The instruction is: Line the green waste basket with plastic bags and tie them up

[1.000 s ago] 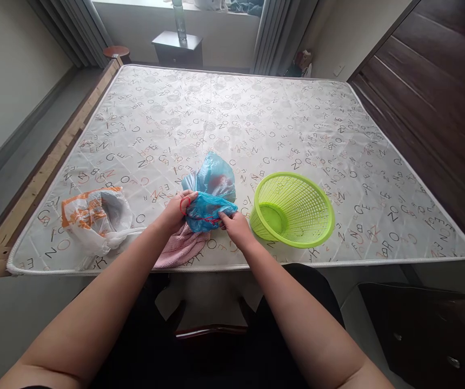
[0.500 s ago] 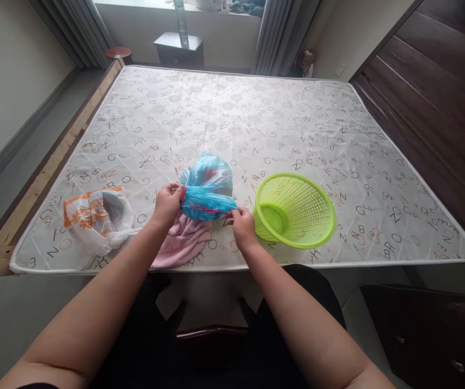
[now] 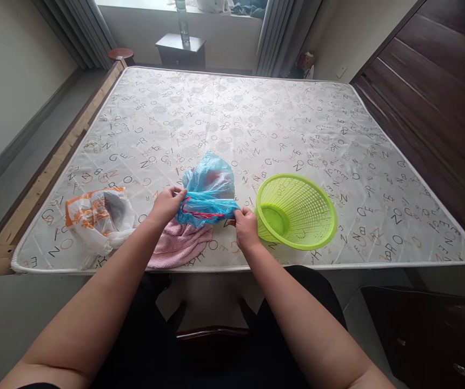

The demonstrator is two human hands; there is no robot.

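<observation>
A thin blue plastic bag [image 3: 210,181] with a red drawstring [image 3: 206,215] along its gathered mouth is stretched between my two hands. My left hand [image 3: 168,203] pinches the left end of the mouth. At the right end, my right hand [image 3: 244,222] grips the edge with thumb and fingers. Something reddish shows faintly through the plastic, too blurred to name. Partly under the bag and my left wrist lies a crumpled pink towel [image 3: 187,246]. Close to the right of my right hand, a green plastic basket [image 3: 297,243] lies tipped, its opening turned toward me.
A white and orange plastic bag [image 3: 94,216] lies left of my left forearm on the letter-print mattress [image 3: 257,124]. Beyond the mattress stands a nightstand [image 3: 181,43] with a glass vase [image 3: 183,24]. A wooden bed rail [image 3: 66,143] runs along the left.
Both hands have tugged the bag's mouth slightly lower and opened its folds. More of the red drawstring shows along the front. The camera view has shifted slightly.
</observation>
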